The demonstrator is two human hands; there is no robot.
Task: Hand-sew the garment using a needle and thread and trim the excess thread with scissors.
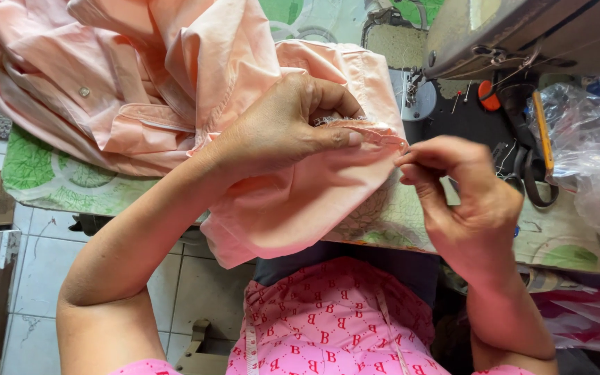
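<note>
The person sits at a sewing table [71, 184] covered in a green-and-white patterned cloth. A peach shirt [175, 76] lies heaped across the table's left side, its bulk resting on the surface so that only one edge need be lifted.

The left hand [282, 128] is closed on that edge: thumb pressed flat over a frayed seam [355, 125], fingers curled beneath, holding the fabric taut and raised toward the eyes. The loose fabric below the grip hangs over the table edge toward the lap.

The right hand [463, 201] meets the seam's end from the right, thumb and forefinger pinched narrowly together at the fabric's tip. Whether a thread or small tool sits in that pinch cannot be told; it is too fine to see.

A sewing machine [522, 31] stands at the upper right, its needle area just beyond the hands. Scissors [532, 167] with dark handles lie on the table near the right hand, within easy reach. A clear plastic bag [592, 153] occupies the far right.
</note>
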